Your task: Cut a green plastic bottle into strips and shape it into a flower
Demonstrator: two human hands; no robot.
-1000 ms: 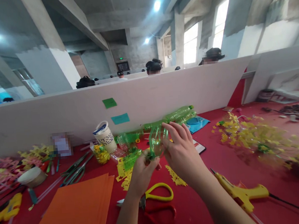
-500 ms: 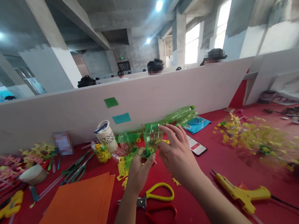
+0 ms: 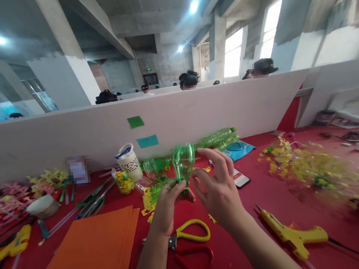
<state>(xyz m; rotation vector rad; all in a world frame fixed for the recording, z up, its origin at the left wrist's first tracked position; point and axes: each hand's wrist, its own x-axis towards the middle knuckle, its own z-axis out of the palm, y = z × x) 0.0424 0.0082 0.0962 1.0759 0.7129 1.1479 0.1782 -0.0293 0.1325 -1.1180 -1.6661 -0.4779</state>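
My left hand (image 3: 170, 201) grips the neck of a cut green plastic bottle top (image 3: 184, 161), its wide cut end pointing up. Just right of it, my right hand (image 3: 217, 181) is raised with fingers apart and curved, holding nothing that I can see. Scissors (image 3: 193, 247) with one yellow and one red handle lie under my forearms, their blades partly hidden by the left arm. Behind the left hand are a piece of green plastic (image 3: 156, 191) and a yellow sheet with stars (image 3: 148, 202).
Orange sheets (image 3: 88, 244) lie left. A yellow glue gun (image 3: 290, 233) lies right, below a clump of yellow stars (image 3: 312, 168). Green bottles (image 3: 219, 137), a white cup (image 3: 129, 162) and a phone (image 3: 241, 178) stand or lie further back, before a white partition (image 3: 56, 138).
The bottle top has turned more upright in my left hand. My right hand has come away from its side, and its fingers have spread.
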